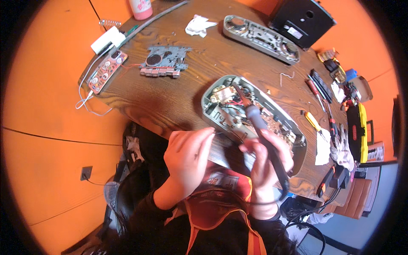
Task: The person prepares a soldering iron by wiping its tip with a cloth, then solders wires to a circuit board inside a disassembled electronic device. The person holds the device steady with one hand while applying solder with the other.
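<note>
My right hand (265, 170) is wrapped round the dark handle of a soldering iron (255, 115). The iron slants up and left, its tip over the far left end of an opened grey device housing (302, 146). Inside the housing lie a brown circuit board (276, 123), a transformer-like part (223, 94) and several thin wires. At the housing's near left side is my left hand (187, 157), its fingers pressed together. A fine thread-like bit shows by its fingertips, too small to name. Whether the iron's tip touches anything I cannot tell.
Far left lie a cassette mechanism (163, 61) and a phone in a patterned case (107, 72). Behind stand the other housing half (261, 40) and a black box (302, 21). To the right are a yellow-handled screwdriver (313, 121), gloves (341, 148) and a yellow-black toolbox (357, 127).
</note>
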### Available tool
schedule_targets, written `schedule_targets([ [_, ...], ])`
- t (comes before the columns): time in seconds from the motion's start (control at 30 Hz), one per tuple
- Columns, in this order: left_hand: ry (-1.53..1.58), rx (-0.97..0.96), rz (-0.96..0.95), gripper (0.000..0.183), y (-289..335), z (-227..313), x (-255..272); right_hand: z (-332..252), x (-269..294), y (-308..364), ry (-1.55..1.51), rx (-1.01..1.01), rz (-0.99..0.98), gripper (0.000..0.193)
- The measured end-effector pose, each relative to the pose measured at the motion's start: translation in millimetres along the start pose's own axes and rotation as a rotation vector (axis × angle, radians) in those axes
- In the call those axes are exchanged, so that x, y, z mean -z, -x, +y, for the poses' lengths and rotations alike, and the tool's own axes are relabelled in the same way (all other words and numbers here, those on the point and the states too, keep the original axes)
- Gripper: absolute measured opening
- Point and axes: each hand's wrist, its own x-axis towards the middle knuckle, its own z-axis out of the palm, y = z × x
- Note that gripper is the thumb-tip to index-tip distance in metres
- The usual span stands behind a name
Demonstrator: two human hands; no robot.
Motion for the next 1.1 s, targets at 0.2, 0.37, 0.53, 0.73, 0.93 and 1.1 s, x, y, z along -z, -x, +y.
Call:
schedule_targets([
  [0.2, 0.12, 0.113, 0.095, 0.008, 13, 4, 2, -3, 9, -6, -0.391, 0.008, -0.248, 0.046],
  [0.37, 0.14, 0.095, 0.115, 0.008, 17, 7, -1, -13, 7, -6, -0.596, -0.019, -0.125, 0.024],
  [0.53, 0.162, 0.109, 0.117, 0.009, 24, 12, 1, -21, 2, -8, -0.782, -0.095, 0.078, 0.029],
  [0.73, 0.14, 0.109, 0.143, 0.009, 27, 15, 6, -26, 10, -6, -1.183, -0.538, -0.036, 0.041],
  [0.93, 0.103, 0.078, 0.138, 0.008, 28, 18, 7, -28, 6, -15, -1.485, -0.658, -0.219, 0.045],
  [1.1, 0.117, 0.06, 0.136, 0.009, 26, 20, 5, -35, 3, -14, -1.411, -0.569, -0.226, 0.041],
])
